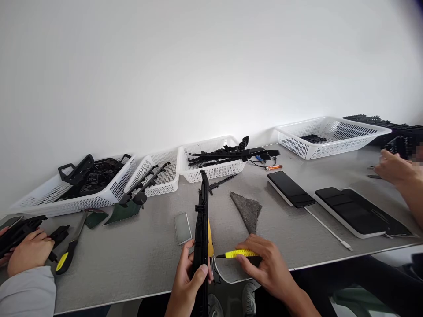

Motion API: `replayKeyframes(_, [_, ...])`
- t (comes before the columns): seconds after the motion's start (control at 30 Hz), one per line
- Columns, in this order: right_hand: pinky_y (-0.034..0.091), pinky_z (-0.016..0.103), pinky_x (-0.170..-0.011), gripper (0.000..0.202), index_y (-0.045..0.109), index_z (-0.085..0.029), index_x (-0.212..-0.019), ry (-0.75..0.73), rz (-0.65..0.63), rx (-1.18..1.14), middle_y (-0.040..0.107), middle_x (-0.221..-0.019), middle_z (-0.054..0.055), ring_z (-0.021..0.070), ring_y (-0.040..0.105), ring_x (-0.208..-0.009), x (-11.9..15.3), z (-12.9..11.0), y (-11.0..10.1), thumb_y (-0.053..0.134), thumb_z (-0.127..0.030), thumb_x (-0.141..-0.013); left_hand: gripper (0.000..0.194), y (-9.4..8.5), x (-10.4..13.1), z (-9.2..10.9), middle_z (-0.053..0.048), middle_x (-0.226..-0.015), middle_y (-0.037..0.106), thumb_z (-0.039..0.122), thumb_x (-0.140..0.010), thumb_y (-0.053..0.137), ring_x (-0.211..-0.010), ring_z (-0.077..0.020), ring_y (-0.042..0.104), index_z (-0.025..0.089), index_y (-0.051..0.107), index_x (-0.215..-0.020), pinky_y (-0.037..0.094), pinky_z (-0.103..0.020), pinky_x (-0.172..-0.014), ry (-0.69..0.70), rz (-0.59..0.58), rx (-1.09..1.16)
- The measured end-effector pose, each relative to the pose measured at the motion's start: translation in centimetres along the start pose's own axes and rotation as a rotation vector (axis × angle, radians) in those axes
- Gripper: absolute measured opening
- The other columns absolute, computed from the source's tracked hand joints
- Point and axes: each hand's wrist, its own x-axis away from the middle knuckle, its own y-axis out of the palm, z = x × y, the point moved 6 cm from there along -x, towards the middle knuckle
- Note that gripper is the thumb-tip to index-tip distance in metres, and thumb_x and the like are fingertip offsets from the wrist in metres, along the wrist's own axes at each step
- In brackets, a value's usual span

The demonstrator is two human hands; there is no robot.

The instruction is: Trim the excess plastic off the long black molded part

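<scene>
My left hand (189, 274) grips a long black plastic strip (202, 220) near its lower end, holding it almost upright over the front edge of the table. My right hand (269, 266) is closed around a tool with a yellow and black handle (241, 253). Its thin dark shaft points left and reaches the side of the strip; whether the tip touches is hard to see. A yellow object (210, 240), mostly hidden, shows behind the strip. Beside it on the table lies a small grey rectangular object (183, 228). A brown cloth piece (246, 210) lies beyond my right hand.
White baskets with black parts stand along the wall: a left basket (114, 193), a narrow basket (172, 185), a middle basket (194, 176) and a right basket (309, 152). Phones (291, 189) lie at right. Co-workers' hands show at left (31, 252) and right (391, 167).
</scene>
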Motion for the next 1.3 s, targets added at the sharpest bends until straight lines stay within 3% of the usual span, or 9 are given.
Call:
replayKeyframes(0.17, [0.047, 0.03, -0.069, 0.026, 0.079, -0.023, -0.101, 0.036, 0.074, 0.002, 0.076, -0.086, 0.003, 0.017, 0.066, -0.076, 0.1, 0.2, -0.2, 0.061, -0.039, -0.109, 0.072, -0.3, 0.1, -0.5, -0.002, -0.087, 0.073, 0.057, -0.098, 0.071, -0.073, -0.0198, 0.066, 0.025, 0.039, -0.154, 0.053, -0.034, -0.075, -0.046, 0.054, -0.07])
replayKeyframes(0.3, [0.046, 0.029, -0.068, 0.027, 0.077, -0.022, -0.094, 0.01, 0.067, 0.013, 0.074, -0.082, 0.003, 0.0165, 0.065, -0.073, 0.0, -0.1, -0.2, 0.062, -0.039, -0.108, 0.078, -0.4, 0.2, -0.6, -0.003, -0.088, 0.074, 0.057, -0.098, 0.071, -0.073, -0.0203, 0.067, 0.024, 0.037, -0.159, 0.053, -0.035, -0.076, -0.051, 0.055, -0.076])
replayKeyframes(0.43, [0.046, 0.029, -0.067, 0.027, 0.076, -0.022, -0.092, 0.011, 0.079, 0.032, 0.074, -0.081, 0.002, 0.0166, 0.065, -0.072, -0.1, -0.2, -0.3, 0.062, -0.038, -0.108, 0.083, -0.2, 0.3, 0.0, -0.004, -0.085, 0.074, 0.06, -0.095, 0.073, -0.069, -0.0205, 0.067, 0.022, 0.04, -0.16, 0.052, -0.034, -0.07, -0.052, 0.079, -0.016])
replayKeyframes(0.67, [0.046, 0.028, -0.066, 0.026, 0.077, -0.022, -0.094, -0.021, 0.094, 0.018, 0.073, -0.08, 0.002, 0.0161, 0.065, -0.071, -0.1, -0.6, -0.7, 0.062, -0.038, -0.108, 0.073, 0.9, 0.7, 1.7, -0.002, -0.08, 0.073, 0.057, -0.095, 0.073, -0.066, -0.0193, 0.065, 0.022, 0.047, -0.154, 0.051, -0.033, -0.069, -0.066, 0.097, 0.035])
replayKeyframes(0.97, [0.047, 0.029, -0.065, 0.025, 0.078, -0.022, -0.096, 0.025, 0.138, 0.032, 0.074, -0.08, 0.002, 0.0165, 0.065, -0.072, 0.1, -0.1, -0.7, 0.063, -0.037, -0.108, 0.072, 0.9, 0.8, 1.6, -0.003, -0.082, 0.073, 0.055, -0.095, 0.074, -0.066, -0.0196, 0.064, 0.024, 0.048, -0.155, 0.051, -0.033, -0.069, -0.096, 0.101, 0.047])
replayKeyframes(1.3, [0.048, 0.031, -0.066, 0.027, 0.079, -0.021, -0.096, -0.006, 0.075, 0.034, 0.074, -0.082, 0.004, 0.0173, 0.065, -0.072, -0.2, -0.6, -0.6, 0.062, -0.039, -0.108, 0.074, 0.8, 0.7, 1.3, -0.003, -0.083, 0.073, 0.057, -0.093, 0.075, -0.068, -0.02, 0.065, 0.023, 0.049, -0.153, 0.05, -0.033, -0.066, -0.09, 0.084, 0.065])
